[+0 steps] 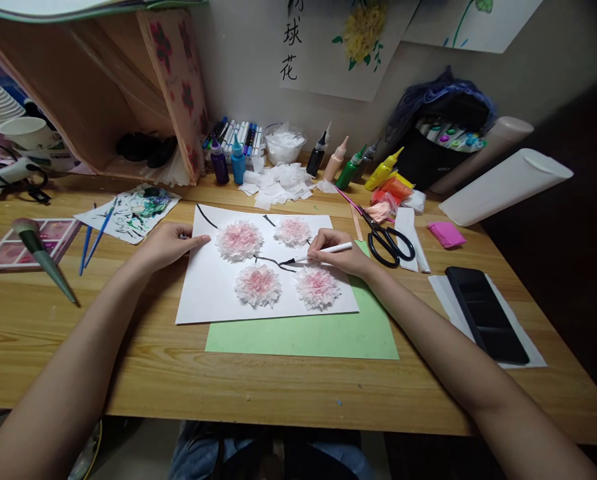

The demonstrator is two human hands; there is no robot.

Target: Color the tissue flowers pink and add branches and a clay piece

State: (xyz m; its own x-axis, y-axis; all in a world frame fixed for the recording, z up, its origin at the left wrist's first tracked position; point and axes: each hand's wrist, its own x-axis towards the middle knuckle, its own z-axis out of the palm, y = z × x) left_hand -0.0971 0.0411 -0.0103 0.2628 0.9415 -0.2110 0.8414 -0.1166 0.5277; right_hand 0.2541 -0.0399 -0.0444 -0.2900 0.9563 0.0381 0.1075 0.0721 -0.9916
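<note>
At the left edge of the sheet (198, 293), which overlaps green paper (298, 341), the left hand (166, 248) rests, thumb out on top; whether it pinches the edge cannot be told. Among pink flowers (257, 285), a black line (266, 258) meets the tip of the pen (343, 247), pinched in the right hand (331, 239). Line-drawing is judged the step in hand; the next move calls for a steady sheet and a tip clear of the flowers.

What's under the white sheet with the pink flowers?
A green sheet, showing past the lower and right edges of the white sheet, on the table. How far it reaches, and whether anything else lies beneath, is hidden.
</note>
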